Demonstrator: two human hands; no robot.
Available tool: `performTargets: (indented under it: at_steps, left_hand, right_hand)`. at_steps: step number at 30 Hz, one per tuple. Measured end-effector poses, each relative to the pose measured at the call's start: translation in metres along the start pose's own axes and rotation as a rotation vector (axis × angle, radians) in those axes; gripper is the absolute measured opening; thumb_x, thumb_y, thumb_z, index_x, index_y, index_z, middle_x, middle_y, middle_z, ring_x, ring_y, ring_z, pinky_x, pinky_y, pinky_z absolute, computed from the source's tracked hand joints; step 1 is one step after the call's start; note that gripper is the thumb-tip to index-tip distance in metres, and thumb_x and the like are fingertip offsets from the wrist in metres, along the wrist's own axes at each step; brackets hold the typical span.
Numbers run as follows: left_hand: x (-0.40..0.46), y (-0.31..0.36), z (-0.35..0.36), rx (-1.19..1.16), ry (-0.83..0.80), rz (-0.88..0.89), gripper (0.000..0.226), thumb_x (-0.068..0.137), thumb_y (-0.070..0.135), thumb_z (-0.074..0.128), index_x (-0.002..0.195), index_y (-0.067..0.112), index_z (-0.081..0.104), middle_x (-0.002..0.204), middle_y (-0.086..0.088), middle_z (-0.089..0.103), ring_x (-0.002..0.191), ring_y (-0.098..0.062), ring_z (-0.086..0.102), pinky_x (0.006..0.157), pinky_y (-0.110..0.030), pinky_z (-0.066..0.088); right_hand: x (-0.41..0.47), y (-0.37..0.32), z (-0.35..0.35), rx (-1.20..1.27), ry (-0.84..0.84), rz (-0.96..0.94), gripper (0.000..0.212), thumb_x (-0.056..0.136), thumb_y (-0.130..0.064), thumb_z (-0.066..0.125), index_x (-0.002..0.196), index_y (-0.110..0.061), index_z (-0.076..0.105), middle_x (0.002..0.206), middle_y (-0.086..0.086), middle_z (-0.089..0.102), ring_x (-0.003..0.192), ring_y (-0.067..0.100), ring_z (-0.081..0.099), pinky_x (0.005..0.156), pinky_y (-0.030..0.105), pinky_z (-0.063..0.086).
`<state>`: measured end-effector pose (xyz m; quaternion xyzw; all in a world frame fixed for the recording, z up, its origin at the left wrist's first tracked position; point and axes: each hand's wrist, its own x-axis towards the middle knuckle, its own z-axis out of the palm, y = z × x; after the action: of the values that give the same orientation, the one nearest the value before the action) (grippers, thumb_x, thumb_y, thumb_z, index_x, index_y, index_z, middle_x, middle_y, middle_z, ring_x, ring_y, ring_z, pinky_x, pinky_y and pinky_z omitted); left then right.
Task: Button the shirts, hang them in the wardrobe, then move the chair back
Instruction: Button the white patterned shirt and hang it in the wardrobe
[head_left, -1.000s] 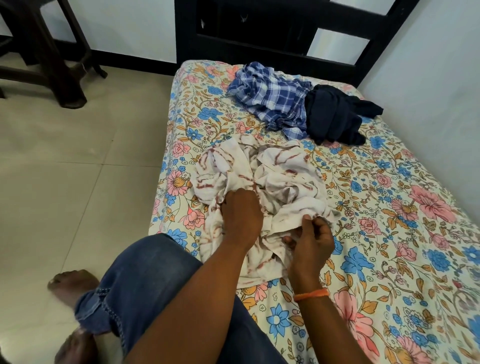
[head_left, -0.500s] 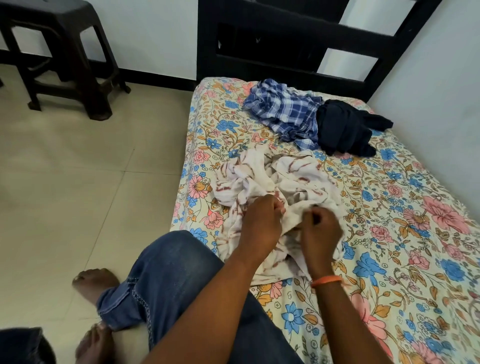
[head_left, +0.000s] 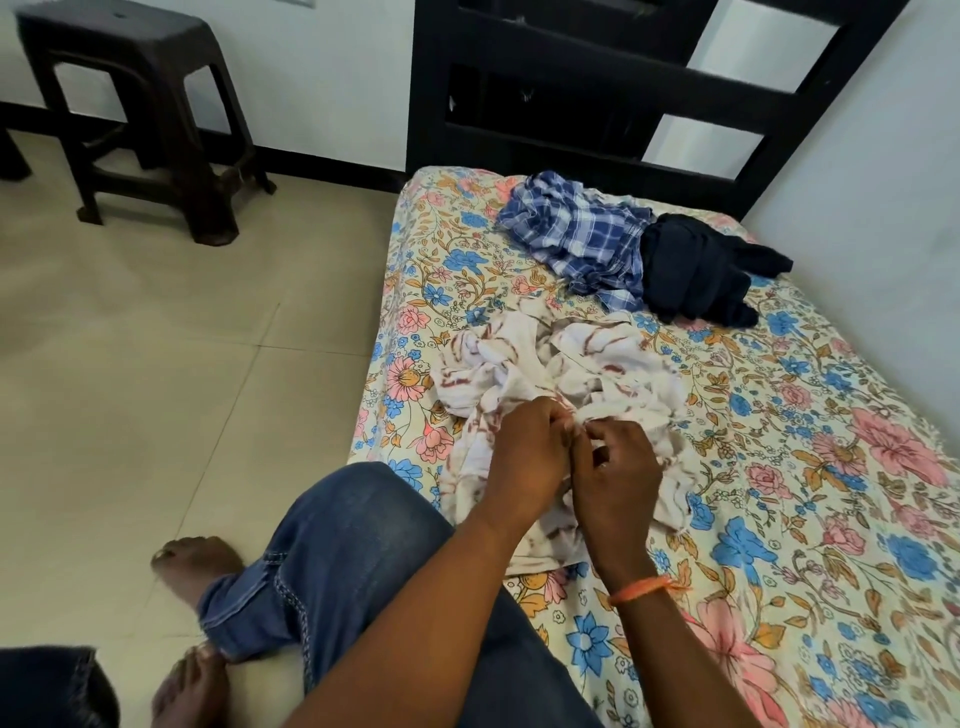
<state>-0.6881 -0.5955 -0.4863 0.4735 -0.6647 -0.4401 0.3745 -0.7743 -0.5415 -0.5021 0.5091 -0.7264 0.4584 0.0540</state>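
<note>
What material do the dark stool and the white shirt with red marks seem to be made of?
Stool: probably moulded plastic, dark brown, slightly glossy, with legs and seat formed as one piece. White shirt: soft woven cloth, perhaps cotton, matte, crumpling into fine folds under both hands.

- Three garments lie on the bed (head_left: 779, 519): one white shirt with reddish streaks (head_left: 561, 374) near its left edge, one blue checked shirt (head_left: 576, 234) and one dark navy garment (head_left: 701, 270) toward the headboard end, those two touching.
- Two hands: left hand (head_left: 524, 457) and right hand (head_left: 618, 478), both on the white shirt.
- One dark stool (head_left: 135, 104) on the floor.
- Two bare feet (head_left: 195, 566).
- One orange wristband (head_left: 641, 590).
</note>
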Motion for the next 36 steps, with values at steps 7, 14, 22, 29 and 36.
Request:
performTargets:
  at_steps: [7, 14, 22, 29, 36]
  left_hand:
    - [0.001, -0.005, 0.006, 0.007, -0.029, 0.006, 0.020, 0.089, 0.008, 0.053, 0.075, 0.015, 0.066, 0.074, 0.006, 0.067, 0.073, -0.008, 0.062, 0.073, -0.034, 0.052]
    - [0.003, -0.004, 0.004, 0.023, -0.004, -0.050, 0.015, 0.092, 0.010, 0.057, 0.083, 0.017, 0.066, 0.080, 0.008, 0.066, 0.075, -0.004, 0.061, 0.069, -0.020, 0.046]
    - [0.004, -0.005, 0.005, -0.035, -0.067, -0.092, 0.016, 0.092, 0.010, 0.058, 0.098, 0.013, 0.074, 0.094, 0.004, 0.072, 0.081, -0.003, 0.062, 0.071, -0.012, 0.044]
    - [0.000, 0.003, 0.004, -0.075, -0.043, -0.155, 0.008, 0.082, 0.017, 0.066, 0.081, 0.021, 0.073, 0.075, 0.011, 0.070, 0.065, 0.001, 0.064, 0.056, -0.009, 0.045]
    - [0.002, -0.003, 0.002, -0.070, -0.053, -0.045, 0.019, 0.088, 0.014, 0.067, 0.071, 0.016, 0.075, 0.065, 0.011, 0.069, 0.064, 0.001, 0.065, 0.060, -0.008, 0.045]
  right_hand:
    - [-0.002, 0.008, -0.002, 0.121, -0.007, 0.056, 0.007, 0.089, -0.006, 0.070, 0.090, -0.012, 0.074, 0.089, 0.003, 0.064, 0.079, 0.017, 0.063, 0.071, 0.034, 0.055]
    - [-0.009, 0.004, 0.002, 0.547, -0.042, 0.551, 0.020, 0.091, -0.004, 0.062, 0.097, -0.014, 0.078, 0.087, 0.002, 0.076, 0.082, 0.024, 0.071, 0.075, 0.041, 0.059]
    - [-0.001, 0.006, -0.013, 0.468, -0.094, 0.460, 0.010, 0.086, -0.007, 0.073, 0.079, -0.011, 0.077, 0.062, 0.003, 0.071, 0.057, 0.018, 0.067, 0.058, 0.021, 0.053]
    - [0.000, 0.007, -0.012, 0.415, -0.079, 0.446, 0.006, 0.085, -0.007, 0.075, 0.079, -0.009, 0.076, 0.065, 0.000, 0.072, 0.058, 0.013, 0.067, 0.054, 0.017, 0.051]
    - [-0.005, 0.010, -0.009, 0.423, -0.071, 0.452, 0.006, 0.087, -0.015, 0.076, 0.082, -0.019, 0.077, 0.069, -0.006, 0.074, 0.064, 0.010, 0.070, 0.061, 0.020, 0.055]
